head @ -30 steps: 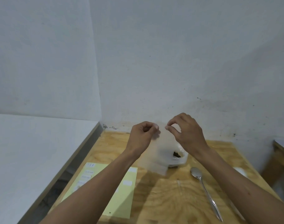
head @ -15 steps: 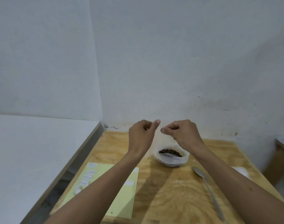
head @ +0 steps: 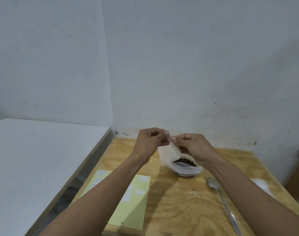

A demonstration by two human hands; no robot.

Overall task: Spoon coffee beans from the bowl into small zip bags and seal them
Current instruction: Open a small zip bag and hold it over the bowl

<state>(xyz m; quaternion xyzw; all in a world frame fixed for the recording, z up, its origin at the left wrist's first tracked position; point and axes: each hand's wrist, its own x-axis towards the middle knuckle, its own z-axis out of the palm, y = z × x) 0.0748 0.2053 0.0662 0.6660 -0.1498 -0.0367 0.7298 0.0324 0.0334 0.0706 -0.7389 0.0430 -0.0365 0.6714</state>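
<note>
A small clear zip bag (head: 169, 153) hangs in the air above the table, pinched at its top edge by both hands. My left hand (head: 149, 142) holds the left corner between thumb and fingers. My right hand (head: 192, 146) pinches the top just beside it. Behind and below the bag stands a clear plastic bowl (head: 188, 171) with dark coffee beans (head: 185, 161) in it. A metal spoon (head: 222, 198) lies flat on the wood to the right of the bowl, bowl end toward the wall.
The wooden table (head: 176, 206) meets a white wall at the back. A pale yellow sheet (head: 133, 205) with small white labels lies at the front left. Something white (head: 263, 184), partly hidden by my right forearm, lies at the right. A white surface (head: 34, 159) adjoins on the left.
The bag now hangs lower and narrower in front of the bowl, and my two hands have come closer together at its top edge.
</note>
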